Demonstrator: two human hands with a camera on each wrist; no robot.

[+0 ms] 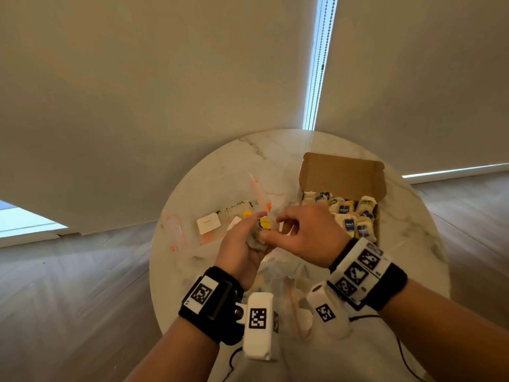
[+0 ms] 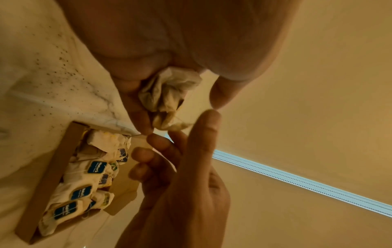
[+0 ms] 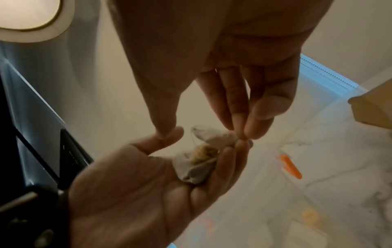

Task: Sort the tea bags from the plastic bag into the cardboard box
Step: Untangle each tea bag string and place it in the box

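Observation:
A crumpled tea bag (image 1: pixel 257 243) (image 2: pixel 167 94) (image 3: pixel 197 161) lies in the curled fingers of my left hand (image 1: pixel 253 230), held above the table. Its yellow tag (image 1: pixel 265 223) shows between the two hands. My right hand (image 1: pixel 278 230) faces the left one; its fingertips (image 3: pixel 244 132) touch the left fingertips and the bag's edge, and its thumb stays apart from them. The open cardboard box (image 1: pixel 341 172) (image 2: pixel 51 167) stands to the right, holding several tea bags (image 1: pixel 355 216) with blue tags. A clear plastic bag (image 1: pixel 237 194) with an orange zip lies behind the hands.
The round marble table (image 1: pixel 275 150) carries a second clear bag (image 1: pixel 176 232) at the left, another (image 1: pixel 286 293) beneath my wrists, a white card (image 1: pixel 208 223) and scattered tea dust (image 1: pixel 237 209). Wood floor surrounds the table; window blinds hang behind it.

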